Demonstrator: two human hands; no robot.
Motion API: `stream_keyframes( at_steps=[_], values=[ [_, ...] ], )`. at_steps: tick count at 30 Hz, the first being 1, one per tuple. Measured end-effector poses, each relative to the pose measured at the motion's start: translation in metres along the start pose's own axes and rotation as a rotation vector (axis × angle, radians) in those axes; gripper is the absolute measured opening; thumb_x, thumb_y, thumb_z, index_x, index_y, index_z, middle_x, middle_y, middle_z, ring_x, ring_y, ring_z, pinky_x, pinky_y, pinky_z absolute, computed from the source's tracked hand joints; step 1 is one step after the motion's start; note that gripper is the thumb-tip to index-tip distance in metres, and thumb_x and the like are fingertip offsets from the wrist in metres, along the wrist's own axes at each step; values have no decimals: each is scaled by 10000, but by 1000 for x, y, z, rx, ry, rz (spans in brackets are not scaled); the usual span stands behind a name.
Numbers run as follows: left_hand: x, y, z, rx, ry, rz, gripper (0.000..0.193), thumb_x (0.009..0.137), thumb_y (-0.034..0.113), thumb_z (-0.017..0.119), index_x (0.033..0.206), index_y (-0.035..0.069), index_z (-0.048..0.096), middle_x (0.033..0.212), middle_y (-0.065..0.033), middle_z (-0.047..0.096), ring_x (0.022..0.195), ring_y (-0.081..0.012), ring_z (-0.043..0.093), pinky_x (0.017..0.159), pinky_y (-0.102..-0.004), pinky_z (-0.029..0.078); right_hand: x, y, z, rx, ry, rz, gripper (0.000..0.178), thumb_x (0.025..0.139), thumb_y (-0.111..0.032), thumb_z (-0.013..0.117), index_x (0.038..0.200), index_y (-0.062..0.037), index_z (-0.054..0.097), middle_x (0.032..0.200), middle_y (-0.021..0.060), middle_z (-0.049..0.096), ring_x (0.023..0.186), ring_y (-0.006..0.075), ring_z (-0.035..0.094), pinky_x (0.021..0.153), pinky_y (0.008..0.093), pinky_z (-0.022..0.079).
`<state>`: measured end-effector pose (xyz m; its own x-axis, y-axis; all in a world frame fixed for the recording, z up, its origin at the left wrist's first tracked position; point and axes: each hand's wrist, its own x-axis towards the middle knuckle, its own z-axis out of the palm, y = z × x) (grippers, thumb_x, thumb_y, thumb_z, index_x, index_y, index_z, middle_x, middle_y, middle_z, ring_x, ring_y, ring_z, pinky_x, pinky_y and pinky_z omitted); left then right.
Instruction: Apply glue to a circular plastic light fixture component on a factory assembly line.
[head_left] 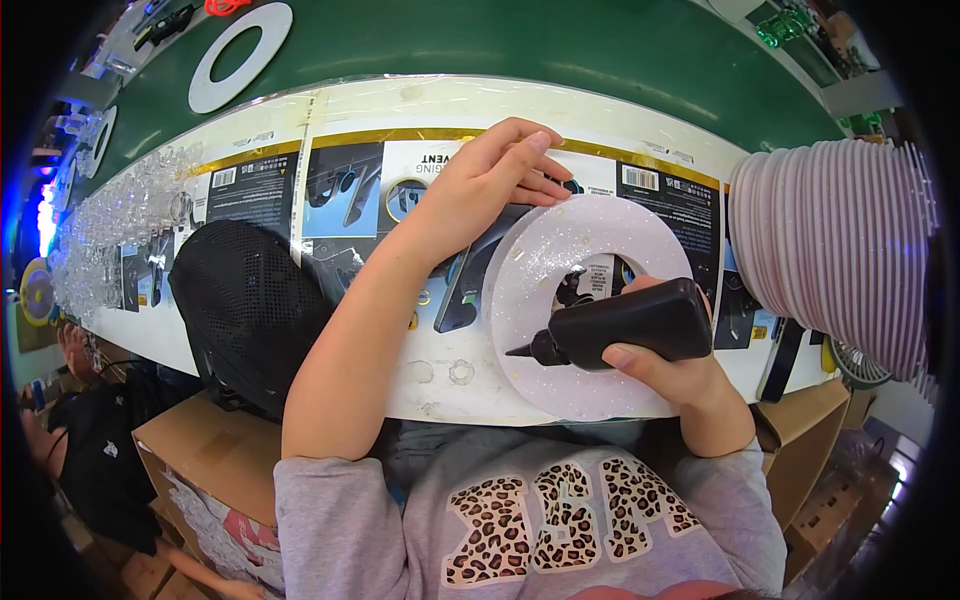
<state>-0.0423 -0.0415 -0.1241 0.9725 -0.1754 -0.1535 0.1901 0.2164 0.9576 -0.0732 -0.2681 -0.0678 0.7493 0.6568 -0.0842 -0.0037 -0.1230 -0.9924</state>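
Note:
A black squeeze bottle with a pointed nozzle lies tilted on its side in my right hand, whose fingers wrap around it. Its tip points left, over the near left part of a white glittery ring. The ring looks thick, perhaps more than one stacked; I cannot tell. Through its hole part of the printed sheet beneath shows. My left hand reaches to the far edge of the ring, fingers loosely stretched out, fingertips at or just above the rim. I see nothing held in it.
A large row of stacked white rings stands at the right. On the left are a black mesh cap and a heap of clear plastic pieces. A flat white ring rests on the green surface beyond. Another person is at lower left.

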Motion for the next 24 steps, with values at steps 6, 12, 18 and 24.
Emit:
stream_keyframes(
  at_steps=[6,12,18,24],
  values=[
    [0,-1,0,-33,16,18,371,988,307,432,1150,-20,501,995,-186,620,894,-215,652,798,-286,528,0,1,0,-13,-8,15,224,734,-122,772,885,1,661,732,50,652,635,105,584,594,238,449],
    [0,1,0,1,1,-11,375,1000,316,384,1182,8,496,1034,-184,618,958,-229,636,864,-305,506,2,-1,0,-8,-8,-4,228,737,-112,768,901,4,659,760,58,666,665,108,602,619,239,466],
    [0,1,1,13,1,-19,380,1002,314,369,1189,6,490,1033,-180,620,970,-225,631,876,-307,496,3,-4,-2,-39,-24,-17,236,736,-94,767,915,9,652,811,68,676,718,111,622,663,248,490],
    [-3,4,4,25,24,-23,383,999,311,371,1195,3,487,1050,-177,621,961,-215,630,879,-308,494,-5,5,-11,185,94,-81,367,748,-65,755,1058,17,576,980,119,660,894,160,633,798,295,504]
  ],
)
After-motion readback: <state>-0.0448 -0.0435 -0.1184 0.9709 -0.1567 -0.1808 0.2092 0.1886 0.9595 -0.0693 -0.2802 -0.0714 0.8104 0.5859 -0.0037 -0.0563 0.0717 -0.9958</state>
